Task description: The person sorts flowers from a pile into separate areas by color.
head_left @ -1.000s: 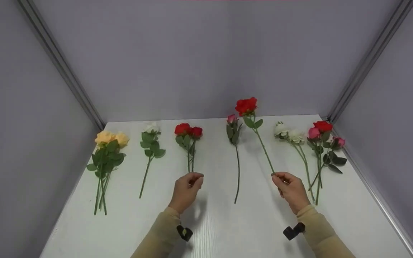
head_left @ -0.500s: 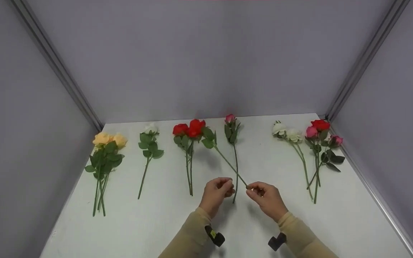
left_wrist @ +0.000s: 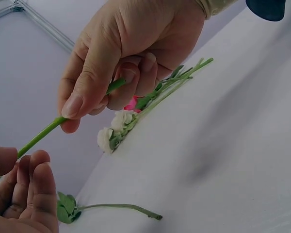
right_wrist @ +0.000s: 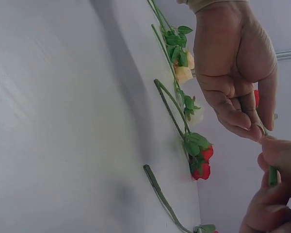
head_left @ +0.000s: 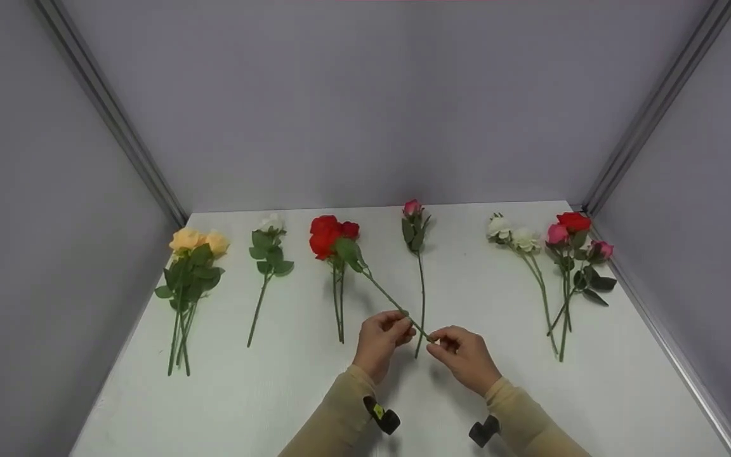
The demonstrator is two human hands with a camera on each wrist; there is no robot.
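A red artificial rose [head_left: 323,244] slants up and left, held over the table by both hands. My left hand [head_left: 379,343] pinches its green stem between thumb and fingers. Lower down, my right hand [head_left: 467,358] pinches the stem close to its cut end. The left wrist view shows the stem [left_wrist: 41,136] running between the two hands, its end poking past the right hand's fingers. In the head view the held bloom overlaps a pair of red roses [head_left: 349,230] lying on the table. A single pink rose [head_left: 412,208] lies behind the hands, its stem passing between them.
Yellow roses [head_left: 188,240] lie in a bunch at the far left, beside one white rose [head_left: 270,223]. To the right are white roses [head_left: 524,240] and a mixed red and pink bunch [head_left: 573,222]. Grey panels [head_left: 365,108] enclose the white table [head_left: 226,400].
The held red rose has swung from right to left, its bloom now over the red pair. My left hand has moved right from that pair and taken hold of the stem; the right hand has moved left.
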